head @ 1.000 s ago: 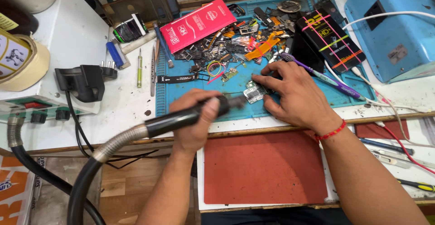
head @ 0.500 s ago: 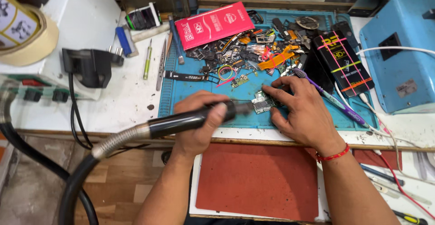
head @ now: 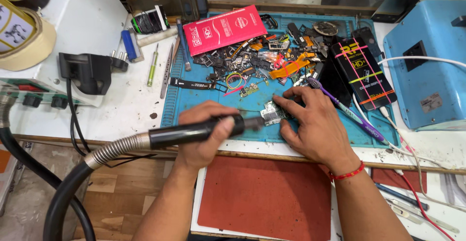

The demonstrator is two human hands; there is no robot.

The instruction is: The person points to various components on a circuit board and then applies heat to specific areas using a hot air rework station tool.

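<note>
We see a glossy black plastic hot-air handle (head: 194,132) with ribbed metal hose (head: 114,151) above the matt red mat (head: 264,197).

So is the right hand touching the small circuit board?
Touching. The head view shows the right hand with its fingertips pressed on the small circuit board, pinning it to the blue mat.

A flat red package (head: 225,28) lies top centre; a black box (head: 363,73) (pink and yellow bands) sits right of centre.
</note>
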